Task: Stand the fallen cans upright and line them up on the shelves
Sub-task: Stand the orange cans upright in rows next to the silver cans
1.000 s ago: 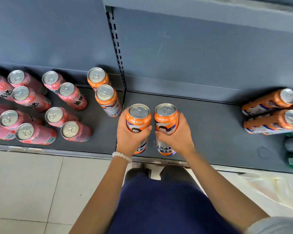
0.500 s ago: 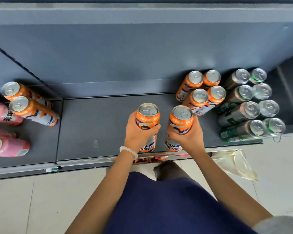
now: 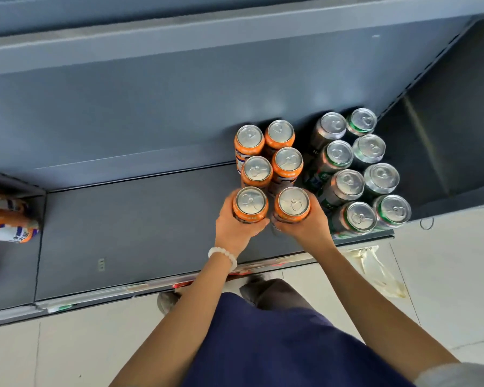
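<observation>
- While both arms reach forward from the body, each hand holds one orange can upright, lid up, over the front of the shelf [image 3: 129, 230].
- Left hand [image 3: 235, 230]: fingers curled round the left can [image 3: 250, 203], thumb across its near side. A white bead bracelet [image 3: 223, 256] sits on that wrist.
- Right hand [image 3: 309, 226]: wrapped the same way round the right can [image 3: 292, 204]. Both grips are clamped on their cans; whether the bases touch the shelf I cannot tell.
- The two held cans stand side by side, nearly touching, long axes vertical.
- Just beyond them, away from the body, stand four orange cans [image 3: 271, 155] in two rows of two. The held pair lies straight in front of that block, each can in line with a column, so they look set to form a third row. Neither hand is nearer.
- Right of the block stand the green cans [image 3: 358, 169], close beside the right hand; a careless release could knock them.
- Far left, more orange cans [image 3: 7, 219] lie in the next bay, seemingly fallen, so work remains.
</observation>
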